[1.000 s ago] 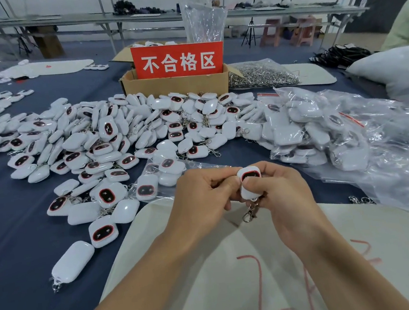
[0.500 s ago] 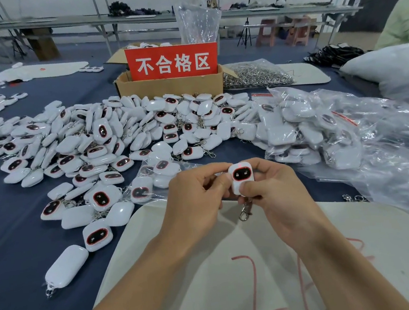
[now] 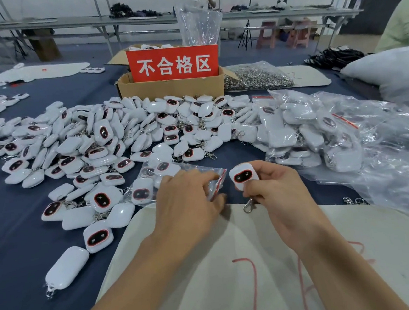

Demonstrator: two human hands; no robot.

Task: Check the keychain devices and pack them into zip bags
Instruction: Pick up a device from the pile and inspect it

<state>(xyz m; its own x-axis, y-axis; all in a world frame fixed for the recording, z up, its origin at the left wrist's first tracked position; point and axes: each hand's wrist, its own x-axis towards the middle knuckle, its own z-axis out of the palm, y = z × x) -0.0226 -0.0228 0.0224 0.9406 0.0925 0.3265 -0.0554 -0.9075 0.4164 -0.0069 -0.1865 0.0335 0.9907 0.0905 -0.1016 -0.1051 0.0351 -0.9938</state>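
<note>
My right hand (image 3: 274, 193) grips a white keychain device (image 3: 243, 176) with a dark, red-rimmed face turned up; its metal clasp (image 3: 249, 206) hangs below the fingers. My left hand (image 3: 190, 201) lies on a small clear zip bag (image 3: 176, 180) with a red seal strip, its fingertips pinching the bag's right edge. That bag holds a few devices. A big loose heap of white devices (image 3: 102, 144) spreads across the blue cloth to the left and behind.
A cardboard box (image 3: 171, 89) with a red sign stands behind the heap. Bagged devices (image 3: 321, 133) pile up at the right, a bag of metal clasps (image 3: 258, 77) lies behind them. A white board (image 3: 260, 274) with red marks lies under my forearms.
My left hand let go of the device and moved left and down onto the zip bag. My right hand keeps the device, now held alone with its face up.
</note>
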